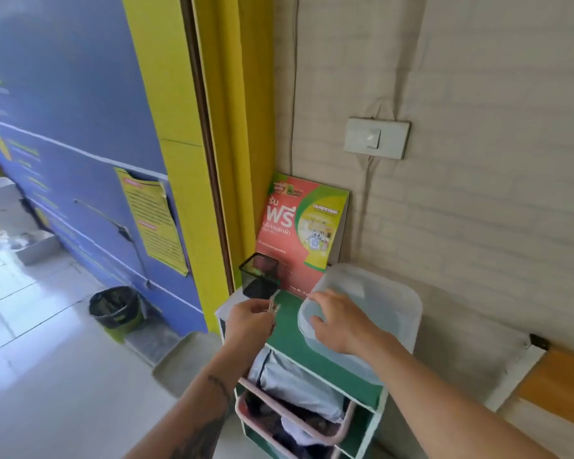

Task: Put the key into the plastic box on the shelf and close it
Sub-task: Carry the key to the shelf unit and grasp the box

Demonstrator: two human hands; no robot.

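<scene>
Forearms reach in from below toward the green shelf [289,329]. Her left hand [249,321] pinches the key [273,306], just short of the plastic box [388,313]. Across from it, the right hand [340,321] grips the box's near rim, fingers curled over the edge. Best to steady the box, then drop the key well inside. Beyond both hands, a poster [304,226] reads "LAUNDRYBAR" beside large Thai lettering.

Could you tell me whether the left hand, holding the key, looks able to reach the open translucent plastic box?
Probably yes: the left hand with the small metal key is beside the translucent plastic box, lid lifted, nothing between; the right hand grips its near rim.
</scene>
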